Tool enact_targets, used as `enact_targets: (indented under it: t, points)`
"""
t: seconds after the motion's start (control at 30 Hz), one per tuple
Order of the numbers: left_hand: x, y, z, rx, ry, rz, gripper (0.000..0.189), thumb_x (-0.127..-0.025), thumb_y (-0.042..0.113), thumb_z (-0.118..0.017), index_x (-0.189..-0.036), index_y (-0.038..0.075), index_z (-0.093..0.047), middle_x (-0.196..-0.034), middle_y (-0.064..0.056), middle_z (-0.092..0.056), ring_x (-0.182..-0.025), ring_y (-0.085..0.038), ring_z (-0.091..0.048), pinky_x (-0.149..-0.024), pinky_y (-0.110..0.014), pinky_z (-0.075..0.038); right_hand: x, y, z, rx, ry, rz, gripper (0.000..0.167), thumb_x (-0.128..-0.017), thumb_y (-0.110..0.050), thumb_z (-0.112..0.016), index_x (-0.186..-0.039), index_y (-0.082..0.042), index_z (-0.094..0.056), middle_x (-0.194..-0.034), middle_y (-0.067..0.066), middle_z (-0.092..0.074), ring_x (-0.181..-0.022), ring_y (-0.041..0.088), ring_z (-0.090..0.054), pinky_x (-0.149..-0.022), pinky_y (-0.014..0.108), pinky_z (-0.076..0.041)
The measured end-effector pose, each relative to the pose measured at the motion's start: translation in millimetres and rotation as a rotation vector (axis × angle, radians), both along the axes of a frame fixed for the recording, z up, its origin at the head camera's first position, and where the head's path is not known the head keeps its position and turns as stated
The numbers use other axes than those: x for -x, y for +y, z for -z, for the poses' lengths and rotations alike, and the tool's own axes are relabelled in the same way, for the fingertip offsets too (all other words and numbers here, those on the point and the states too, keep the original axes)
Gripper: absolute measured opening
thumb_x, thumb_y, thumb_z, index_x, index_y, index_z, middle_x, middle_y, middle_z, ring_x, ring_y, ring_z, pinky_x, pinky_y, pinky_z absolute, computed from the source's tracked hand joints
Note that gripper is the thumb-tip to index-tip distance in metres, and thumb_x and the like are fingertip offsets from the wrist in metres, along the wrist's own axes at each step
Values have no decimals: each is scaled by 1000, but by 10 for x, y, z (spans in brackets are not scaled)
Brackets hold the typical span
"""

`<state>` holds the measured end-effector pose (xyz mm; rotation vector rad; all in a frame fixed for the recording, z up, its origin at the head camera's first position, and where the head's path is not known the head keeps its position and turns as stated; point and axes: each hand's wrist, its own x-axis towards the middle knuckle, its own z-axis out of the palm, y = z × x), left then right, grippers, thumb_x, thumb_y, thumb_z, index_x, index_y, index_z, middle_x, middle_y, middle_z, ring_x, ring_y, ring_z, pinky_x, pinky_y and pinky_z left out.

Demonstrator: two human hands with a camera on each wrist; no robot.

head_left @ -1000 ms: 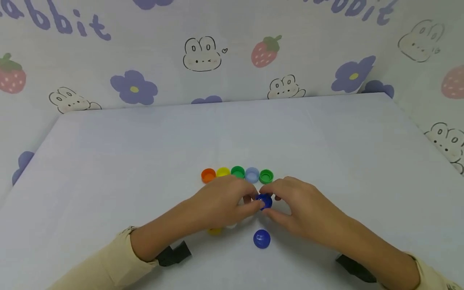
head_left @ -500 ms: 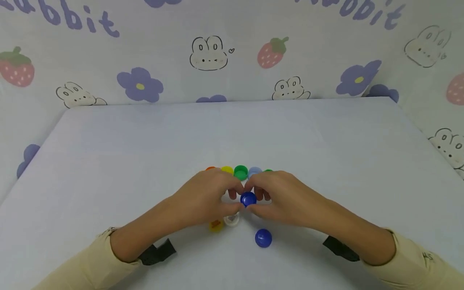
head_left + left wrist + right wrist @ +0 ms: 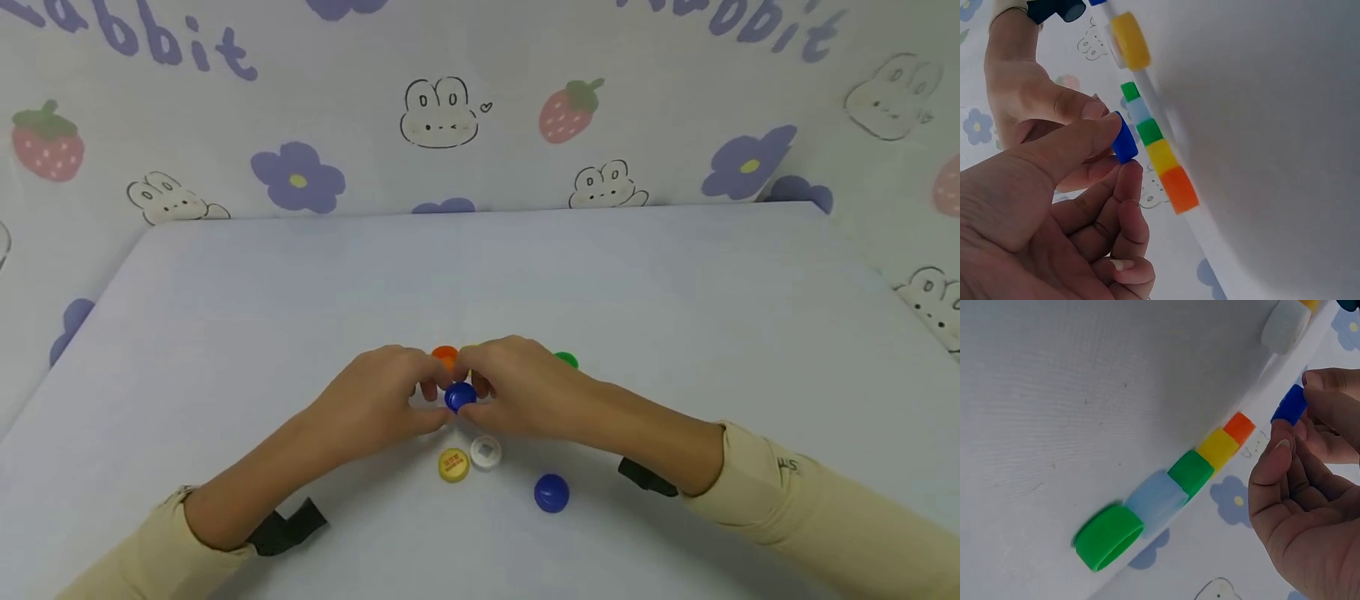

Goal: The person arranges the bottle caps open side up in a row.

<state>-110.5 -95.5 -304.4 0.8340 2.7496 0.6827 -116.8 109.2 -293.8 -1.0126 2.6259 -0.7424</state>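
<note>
A blue bottle cap point(image 3: 461, 397) is held just above the table between the fingertips of both hands. My left hand point(image 3: 378, 404) pinches it from the left with thumb and forefinger. From the right, my right hand point(image 3: 528, 387) pinches the same cap. Behind the hands runs a touching row of caps: orange point(image 3: 1239, 427), yellow point(image 3: 1217, 450), green point(image 3: 1190, 473), light blue point(image 3: 1157, 501) and green point(image 3: 1107, 537). In the head view the right hand hides most of the row's middle.
Nearer the body lie a yellow cap point(image 3: 453, 465) with red print and a white cap point(image 3: 486, 452), side by side. Another blue cap point(image 3: 552, 493) lies to their right. The white table point(image 3: 480, 283) ends at a patterned cloth backdrop point(image 3: 495, 167).
Both hands have moved left with the blue cap, from near the row's right end to before its orange end. The yellow and white caps have come into full view.
</note>
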Motion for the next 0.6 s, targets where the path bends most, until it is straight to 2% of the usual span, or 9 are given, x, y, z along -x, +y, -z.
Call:
enact_targets:
  t: [0.23, 0.43, 0.6]
  points:
    - [82, -73, 37, 15, -7, -45, 21, -85, 20, -84, -99, 8, -76, -81, 5, -66, -76, -14, -58, -68, -29, -49, 96, -115, 24, -47, 21, 29, 29, -88, -12, -81, -112, -3, -66, -85, 2, -66, -74, 15, -58, -66, 22, -48]
    - [90, -124, 29, 48, -21, -59, 21, -86, 22, -84, -99, 7, -76, -81, 2, -67, -76, -14, -59, -69, -31, -49, 146, -215, 65, -90, -11, 40, 30, -89, -12, -81, -114, -6, -65, -84, -1, -65, -78, 15, -59, -69, 23, -50]
    - [89, -146, 21, 59, -8, -63, 21, -86, 23, -83, -97, 6, -76, -80, 2, -67, -75, -15, -59, -69, -31, -49, 161, -256, 103, -94, 19, 35, 27, -89, -10, -80, -113, -6, -66, -82, -2, -65, -76, 13, -59, -68, 23, -49]
